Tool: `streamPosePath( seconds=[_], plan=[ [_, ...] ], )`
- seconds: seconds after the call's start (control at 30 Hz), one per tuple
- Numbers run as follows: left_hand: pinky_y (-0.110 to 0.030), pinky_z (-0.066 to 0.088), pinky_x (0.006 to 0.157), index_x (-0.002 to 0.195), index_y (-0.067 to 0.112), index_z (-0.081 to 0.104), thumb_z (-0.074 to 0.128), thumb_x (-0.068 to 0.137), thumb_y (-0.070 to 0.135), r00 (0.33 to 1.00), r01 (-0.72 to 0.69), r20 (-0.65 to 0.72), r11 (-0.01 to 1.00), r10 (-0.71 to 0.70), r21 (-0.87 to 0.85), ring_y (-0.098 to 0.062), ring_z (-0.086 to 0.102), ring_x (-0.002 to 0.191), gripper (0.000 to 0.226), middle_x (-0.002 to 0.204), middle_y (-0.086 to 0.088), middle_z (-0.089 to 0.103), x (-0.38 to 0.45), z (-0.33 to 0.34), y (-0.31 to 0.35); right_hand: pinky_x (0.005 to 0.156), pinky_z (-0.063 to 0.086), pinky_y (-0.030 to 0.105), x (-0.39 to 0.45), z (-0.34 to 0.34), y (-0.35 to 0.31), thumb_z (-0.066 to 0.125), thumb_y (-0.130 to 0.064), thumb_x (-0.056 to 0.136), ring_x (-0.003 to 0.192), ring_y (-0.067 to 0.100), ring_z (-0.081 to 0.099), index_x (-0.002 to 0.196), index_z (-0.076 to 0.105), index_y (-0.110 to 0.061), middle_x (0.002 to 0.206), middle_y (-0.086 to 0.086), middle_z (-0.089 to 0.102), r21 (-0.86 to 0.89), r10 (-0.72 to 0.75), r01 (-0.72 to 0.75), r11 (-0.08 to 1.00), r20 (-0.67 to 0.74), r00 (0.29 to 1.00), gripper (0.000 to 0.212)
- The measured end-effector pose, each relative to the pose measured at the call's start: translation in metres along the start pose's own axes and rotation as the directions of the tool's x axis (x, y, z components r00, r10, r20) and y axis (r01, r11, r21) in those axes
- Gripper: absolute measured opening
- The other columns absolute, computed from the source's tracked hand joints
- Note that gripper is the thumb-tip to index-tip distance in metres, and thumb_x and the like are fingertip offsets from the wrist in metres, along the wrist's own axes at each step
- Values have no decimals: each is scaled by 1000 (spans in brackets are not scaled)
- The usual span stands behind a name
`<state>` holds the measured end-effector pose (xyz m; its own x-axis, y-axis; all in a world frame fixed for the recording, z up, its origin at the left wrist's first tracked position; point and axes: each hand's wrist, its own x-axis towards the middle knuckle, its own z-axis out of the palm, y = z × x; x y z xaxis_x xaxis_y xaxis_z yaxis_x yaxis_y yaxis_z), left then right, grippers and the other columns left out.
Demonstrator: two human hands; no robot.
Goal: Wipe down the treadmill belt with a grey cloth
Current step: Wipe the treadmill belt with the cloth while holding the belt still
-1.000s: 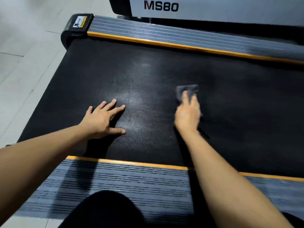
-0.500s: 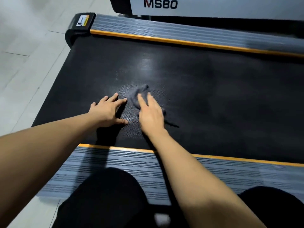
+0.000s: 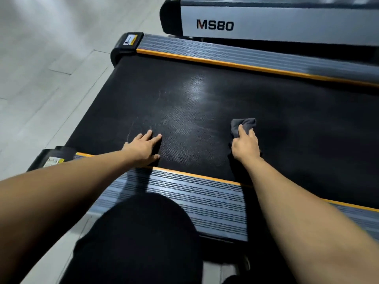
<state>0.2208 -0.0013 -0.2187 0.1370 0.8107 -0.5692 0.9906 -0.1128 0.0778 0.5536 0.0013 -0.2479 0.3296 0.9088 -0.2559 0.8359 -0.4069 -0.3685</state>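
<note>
The black treadmill belt fills the middle of the head view, with faint pale smears left of centre. My right hand presses a crumpled grey cloth flat onto the belt, right of centre; the cloth sticks out past my fingertips. My left hand rests palm down on the belt near its front edge, fingers spread, holding nothing.
Grey ribbed side rails with orange trim run along the near side and far side of the belt. A second machine marked MS80 stands behind. Pale floor tiles lie to the left. My dark-clothed knee is at the bottom.
My right hand slid the cloth from beside my left hand back to the right across the belt. The left hand stayed planted; the view pulled back and shifted.
</note>
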Motion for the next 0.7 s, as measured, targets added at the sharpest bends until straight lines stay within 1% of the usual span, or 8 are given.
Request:
streamPosePath(
  seconds=[0.1,0.17,0.27,0.33,0.4,0.5,0.6,0.7],
  plan=[
    [-65,23,119,160,41,-5,46,100,56,1000,-9,20,999,8,43,-31,3,158,80,171,3,-9,-7,-1,5,121,18,43,-12,5,-4,44,-23,98,149,33,14,156,22,-24,164,18,9,76,-18,25,997,-80,997,62],
    [-64,23,119,160,41,-2,47,96,65,999,-36,16,983,34,179,-31,9,157,85,172,2,-2,-9,-9,3,121,17,43,-18,14,-7,46,-21,98,149,34,15,156,25,-22,163,20,12,83,-26,38,996,-146,989,61],
    [-60,32,114,158,42,15,55,80,80,980,-164,-30,881,197,444,-30,27,149,96,167,0,15,0,-36,-4,119,24,44,-24,38,-35,49,-18,92,144,37,26,151,35,-17,157,24,26,50,-70,82,995,-199,977,61],
    [-57,41,109,154,38,24,62,70,84,958,-239,-23,838,287,491,-30,33,145,102,164,2,21,17,-52,-3,114,32,45,-34,67,-72,49,-19,82,138,41,38,145,45,-13,150,27,37,60,-195,213,975,-228,954,64],
    [-56,48,103,152,31,27,68,61,85,954,-268,-2,858,299,438,-32,38,142,113,161,1,24,36,-56,-1,116,28,46,-49,93,-113,53,-16,83,140,39,36,147,44,-14,153,26,34,78,-291,315,946,-221,931,65],
    [-55,53,96,146,25,34,76,50,83,948,-292,-43,917,315,271,-36,45,133,120,153,0,34,49,-50,-5,122,14,41,-59,111,-142,54,-14,92,149,29,19,154,29,-21,163,16,19,102,-278,301,948,-197,940,68],
    [-53,47,105,152,29,32,73,52,85,939,-311,-92,931,333,193,-31,35,144,122,164,3,27,48,-40,-17,122,14,39,-56,98,-128,53,-15,95,150,27,16,156,25,-26,164,12,16,38,-341,351,936,-154,927,68],
    [-53,40,111,155,29,31,73,57,82,931,-340,-91,930,354,138,-30,29,149,119,167,2,21,45,-44,-19,119,24,41,-50,72,-84,56,-13,90,146,34,26,154,31,-23,161,19,23,-9,-161,163,987,-219,962,69]
  ],
)
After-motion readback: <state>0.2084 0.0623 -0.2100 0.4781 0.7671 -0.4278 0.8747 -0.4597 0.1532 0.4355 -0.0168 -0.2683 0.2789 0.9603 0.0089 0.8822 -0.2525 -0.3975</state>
